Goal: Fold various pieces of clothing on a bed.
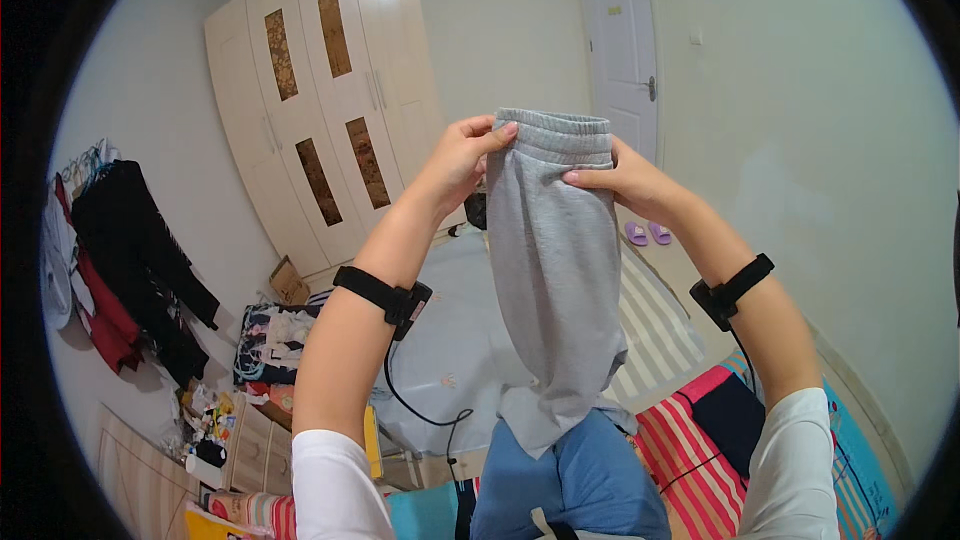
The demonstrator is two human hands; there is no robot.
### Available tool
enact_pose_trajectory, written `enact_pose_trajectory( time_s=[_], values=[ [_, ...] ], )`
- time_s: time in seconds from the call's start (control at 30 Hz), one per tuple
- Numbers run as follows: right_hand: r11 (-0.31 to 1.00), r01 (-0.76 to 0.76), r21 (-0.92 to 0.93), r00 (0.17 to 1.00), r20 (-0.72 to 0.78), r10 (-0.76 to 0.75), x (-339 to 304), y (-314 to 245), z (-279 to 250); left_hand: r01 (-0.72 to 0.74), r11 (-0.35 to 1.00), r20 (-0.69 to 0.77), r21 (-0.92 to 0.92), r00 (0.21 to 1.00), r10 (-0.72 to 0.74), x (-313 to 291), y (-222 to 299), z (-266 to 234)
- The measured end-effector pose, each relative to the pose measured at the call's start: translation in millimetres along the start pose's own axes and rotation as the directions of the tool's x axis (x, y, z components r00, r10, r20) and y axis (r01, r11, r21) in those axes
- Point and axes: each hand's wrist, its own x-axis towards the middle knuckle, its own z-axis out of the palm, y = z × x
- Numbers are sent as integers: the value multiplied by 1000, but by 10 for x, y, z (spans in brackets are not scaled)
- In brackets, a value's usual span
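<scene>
A pair of grey sweatpants [560,280] with a ribbed elastic waistband hangs in front of me, held up by both hands. My left hand [468,158] pinches the left end of the waistband, thumb on the front face. On the other side, my right hand [630,180] grips just below the band, its thumb across the front and the fingers hidden behind the cloth. The legs drop down together, and their lower end rests over my blue-clad lap [570,480]. Each forearm wears a black strap [385,297] with a small device and a cable.
Behind the sweatpants lies a bed with a pale blue cover [440,360]. A cream wardrobe [330,90] stands at the back left, and a white door [620,50] at the back right. Dark clothes [135,250] hang on the left wall. Striped bedding [690,430] lies around me; purple slippers [648,234] sit on the floor.
</scene>
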Motion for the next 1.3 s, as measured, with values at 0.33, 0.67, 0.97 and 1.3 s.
enact_pose_trajectory(
  time_s=[0.33,0.67,0.97,1.3],
  values=[
    [829,181,-530,979,21,-201,-293,-386,31,-113,990,93,83,990,105,-264,-32,174],
    [613,57,-788,914,288,286,-647,414,196,73,997,251,23,965,-76,-875,-824,254],
    [755,-297,-585,633,471,614,-1003,1545,327,106,989,314,101,940,-132,-1371,-1589,504],
    [798,-512,-318,669,435,603,-1076,2074,723,144,986,267,83,950,-162,-1738,-2063,626]
  ],
)
